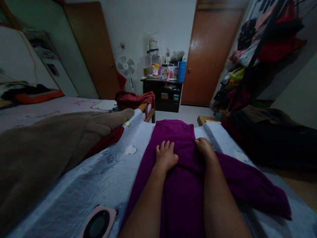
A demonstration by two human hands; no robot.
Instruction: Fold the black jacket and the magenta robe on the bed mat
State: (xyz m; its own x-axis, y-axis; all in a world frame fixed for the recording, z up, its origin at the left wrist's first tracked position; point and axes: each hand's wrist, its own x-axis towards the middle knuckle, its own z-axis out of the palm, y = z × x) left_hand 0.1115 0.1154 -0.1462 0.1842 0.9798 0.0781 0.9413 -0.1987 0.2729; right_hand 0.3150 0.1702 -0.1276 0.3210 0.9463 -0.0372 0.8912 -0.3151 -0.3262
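Note:
A purple long-sleeved top lies spread over the pale blue bedding, one sleeve reaching out to the right. My left hand rests flat on its upper part with the fingers spread. At the right edge of the top, near the base of that sleeve, my right hand has its fingers closed on the fabric. My forearms cover some of the garment's middle. A pink square object with a dark round face lies on the bed at the lower left.
A brown plush blanket covers the bed's left part. Dark folded clothes are piled at the right. Beyond the bed stand a dark cabinet, a white fan and a wooden frame with red cloth.

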